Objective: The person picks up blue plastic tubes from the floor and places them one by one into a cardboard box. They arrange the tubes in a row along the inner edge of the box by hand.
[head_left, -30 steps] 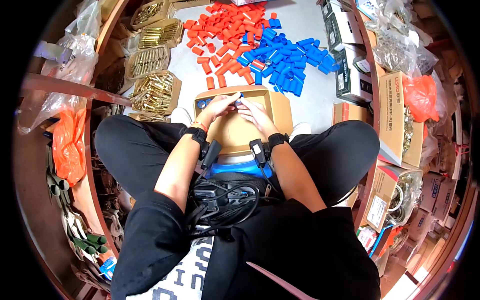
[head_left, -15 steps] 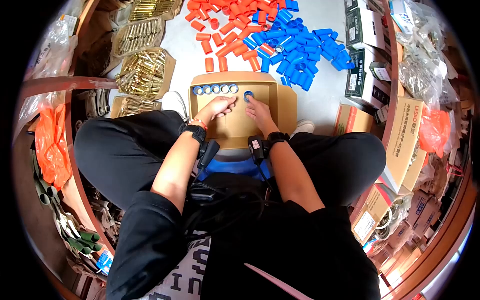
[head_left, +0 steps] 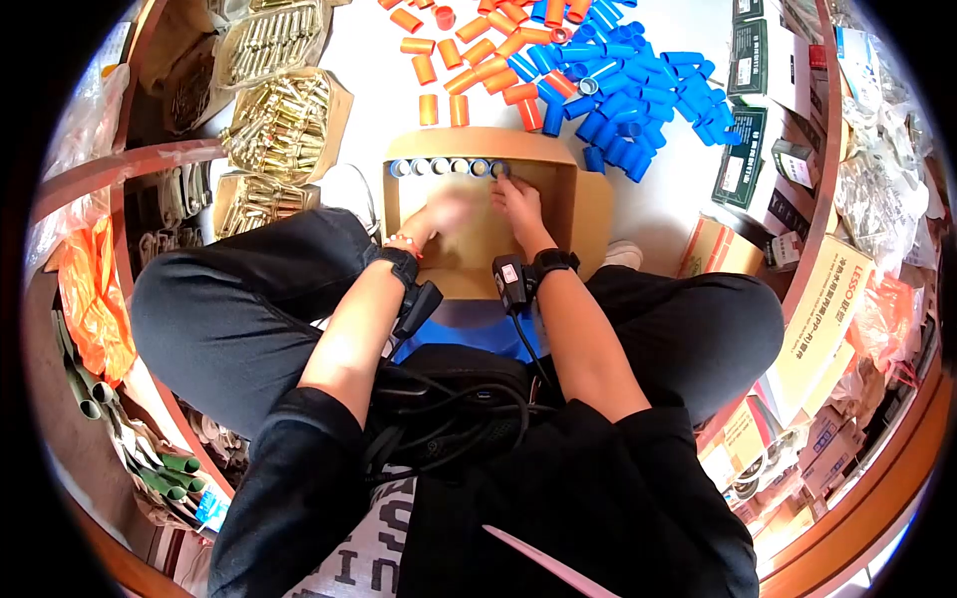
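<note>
An open cardboard box [head_left: 474, 284] stands in front of me between my legs. Along its far wall runs a row of several short blue pipe couplings [head_left: 440, 167], standing on end with pale round openings facing up. My right hand [head_left: 518, 204] is inside the box, its fingers closed on the blue coupling [head_left: 499, 168] at the right end of that row. Over the left part of the box, my left hand [head_left: 449, 211] is smeared by motion. I cannot make out its fingers or whether they hold anything.
Loose orange couplings [head_left: 478, 52] and a heap of blue couplings [head_left: 628, 110] lie on the floor beyond the box. Boxes of brass-coloured metal parts [head_left: 284, 125] line the left side. At right stand black-and-white cartons [head_left: 743, 154] and a brown carton [head_left: 822, 299].
The right hand has brought its blue coupling up to the end of the row by the far wall. The left hand has moved slightly down and is now blurred. The view has shifted a little.
</note>
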Motion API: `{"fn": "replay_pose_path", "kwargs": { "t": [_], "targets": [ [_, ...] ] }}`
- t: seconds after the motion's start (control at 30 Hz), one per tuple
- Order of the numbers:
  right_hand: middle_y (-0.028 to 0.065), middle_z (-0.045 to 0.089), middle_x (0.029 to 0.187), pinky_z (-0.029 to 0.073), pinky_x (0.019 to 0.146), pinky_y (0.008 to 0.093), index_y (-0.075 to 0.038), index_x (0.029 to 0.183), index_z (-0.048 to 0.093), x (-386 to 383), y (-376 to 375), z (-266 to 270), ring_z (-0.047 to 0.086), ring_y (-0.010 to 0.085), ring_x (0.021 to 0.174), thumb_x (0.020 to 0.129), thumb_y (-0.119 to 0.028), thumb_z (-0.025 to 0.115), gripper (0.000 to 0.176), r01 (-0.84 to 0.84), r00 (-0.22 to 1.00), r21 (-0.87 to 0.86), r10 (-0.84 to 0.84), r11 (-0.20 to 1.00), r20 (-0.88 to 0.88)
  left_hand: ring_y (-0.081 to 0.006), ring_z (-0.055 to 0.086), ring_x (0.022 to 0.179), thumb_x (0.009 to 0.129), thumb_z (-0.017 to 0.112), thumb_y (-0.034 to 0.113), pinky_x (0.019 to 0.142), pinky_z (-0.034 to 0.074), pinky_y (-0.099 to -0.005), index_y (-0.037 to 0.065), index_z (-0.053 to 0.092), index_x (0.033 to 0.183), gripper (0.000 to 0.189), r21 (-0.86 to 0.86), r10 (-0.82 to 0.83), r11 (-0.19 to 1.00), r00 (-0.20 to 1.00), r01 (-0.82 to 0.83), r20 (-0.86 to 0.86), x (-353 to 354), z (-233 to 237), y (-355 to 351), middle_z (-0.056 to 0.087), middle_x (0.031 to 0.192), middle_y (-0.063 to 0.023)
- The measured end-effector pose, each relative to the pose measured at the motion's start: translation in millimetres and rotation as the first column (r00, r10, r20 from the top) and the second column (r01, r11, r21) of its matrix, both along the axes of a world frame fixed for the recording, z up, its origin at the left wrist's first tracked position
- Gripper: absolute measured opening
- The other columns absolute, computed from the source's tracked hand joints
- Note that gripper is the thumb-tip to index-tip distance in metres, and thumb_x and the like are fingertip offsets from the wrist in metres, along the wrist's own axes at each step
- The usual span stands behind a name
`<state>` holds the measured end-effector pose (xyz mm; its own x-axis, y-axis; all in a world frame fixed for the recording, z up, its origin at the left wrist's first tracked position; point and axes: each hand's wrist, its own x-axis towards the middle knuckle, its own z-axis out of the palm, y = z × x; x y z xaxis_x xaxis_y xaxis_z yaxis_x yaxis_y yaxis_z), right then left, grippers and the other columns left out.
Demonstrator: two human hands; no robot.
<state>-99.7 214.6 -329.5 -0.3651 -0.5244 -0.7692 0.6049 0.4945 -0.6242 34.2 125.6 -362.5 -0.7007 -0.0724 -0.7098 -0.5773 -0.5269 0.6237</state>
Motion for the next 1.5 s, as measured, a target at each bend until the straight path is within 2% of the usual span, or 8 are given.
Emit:
{"fn": "replay_pose_path", "kwargs": {
  "t": [0.43,0.63,0.73,1.03,1.13,1.2,1.27,1.5],
  "targets": [
    [0.0042,0.051,0.08,0.041,0.057,0.0205,0.002,0.103,0.043,-0.1,1.1,9.7,0.049,0.0092,0.063,0.072,-0.022,0.058,0.042,0.011,0.996,-0.075,-0.018,0.997,-0.086,-0.0058,0.044,0.052,0.077,0.044,0.024,0.043,0.034,-0.0196,0.009,0.052,0.096,0.025,-0.062,-0.059,0.997,0.984,0.05,-0.167,-3.9,-3.7,-2.3,0.05,0.069,0.0031],
    [0.0045,0.054,0.079,0.04,0.05,0.0195,0.002,0.1,0.047,-7.7,16.8,-1.3,0.049,0.0091,0.059,0.07,-0.018,0.058,0.038,-0.015,0.97,0.048,0.027,0.999,-0.242,-0.0044,0.039,0.042,0.076,0.049,0.025,0.034,0.028,-0.0182,0.009,0.052,0.066,0.02,-0.124,0.11,0.988,0.975,-0.087,0.193,-31.9,59.6,3.8,0.045,0.051,0.0037],
    [0.0051,0.056,0.075,0.04,0.05,0.0194,0.001,0.089,0.054,-11.0,24.0,-10.3,0.051,0.0099,0.057,0.07,-0.017,0.058,0.027,-0.124,0.913,0.045,0.131,0.991,-0.387,-0.0025,0.043,0.053,0.08,0.043,0.028,0.044,0.034,-0.0164,0.011,0.054,0.083,0.021,-0.153,-0.066,0.984,0.982,0.094,0.177,-33.8,66.7,-5.0,0.053,0.07,0.0049],
    [0.0081,0.051,0.054,0.043,0.054,0.031,-0.003,0.062,0.05,-14.7,41.7,62.5,0.053,0.0231,0.054,0.063,-0.013,0.055,0.011,0.032,0.303,0.033,0.021,0.999,-0.953,-0.0048,0.047,0.072,0.078,0.043,0.038,0.063,0.037,-0.0208,0.011,0.053,0.093,0.032,-0.311,-0.013,0.948,0.985,0.067,0.172,-31.0,119.7,-19.4,0.053,0.092,0.0054],
    [0.0152,0.055,0.075,0.044,0.062,0.0336,-0.005,0.07,0.055,-13.4,55.1,78.4,0.054,0.0265,0.069,0.06,-0.016,0.057,0.015,0.394,0.017,0.311,0.331,0.865,-0.943,-0.0068,0.047,0.075,0.079,0.042,0.036,0.062,0.037,-0.0219,0.01,0.051,0.099,0.034,-0.36,0.093,0.932,0.985,-0.036,0.143,-23.2,125.9,-24.9,0.053,0.097,0.0026],
    [0.0193,0.053,0.086,0.044,0.068,0.034,-0.003,0.079,0.054,-12.5,70.3,74.1,0.053,0.0302,0.077,0.059,-0.017,0.057,0.025,0.406,0.223,0.486,0.431,0.774,-0.874,-0.0094,0.048,0.07,0.078,0.043,0.029,0.056,0.037,-0.0211,0.007,0.053,0.095,0.03,-0.423,0.187,0.896,0.979,-0.136,0.08,-15.2,120.0,-29.8,0.056,0.09,-0.0025],
    [0.0206,0.053,0.089,0.042,0.072,0.0359,0.0,0.084,0.053,-23.9,90.9,59.1,0.052,0.0322,0.084,0.058,-0.016,0.057,0.03,-0.019,0.581,0.553,0.46,0.833,-0.672,-0.0103,0.049,0.064,0.075,0.046,0.026,0.055,0.039,-0.0221,0.003,0.056,0.087,0.028,-0.604,0.269,0.765,0.963,-0.223,-0.014,-4.7,109.0,-35.0,0.057,0.078,-0.0044],
    [0.021,0.053,0.089,0.043,0.073,0.0369,0.001,0.086,0.052,-15.2,108.5,76.0,0.052,0.0327,0.084,0.058,-0.008,0.058,0.03,-0.158,0.417,0.593,0.598,0.789,-0.684,-0.0135,0.051,0.062,0.071,0.047,0.022,0.057,0.041,-0.028,-0.003,0.057,0.074,0.027,-0.76,0.507,0.569,0.862,-0.314,0.023,34.2,85.1,-49.0,0.057,0.066,-0.0075]
  ]
}}
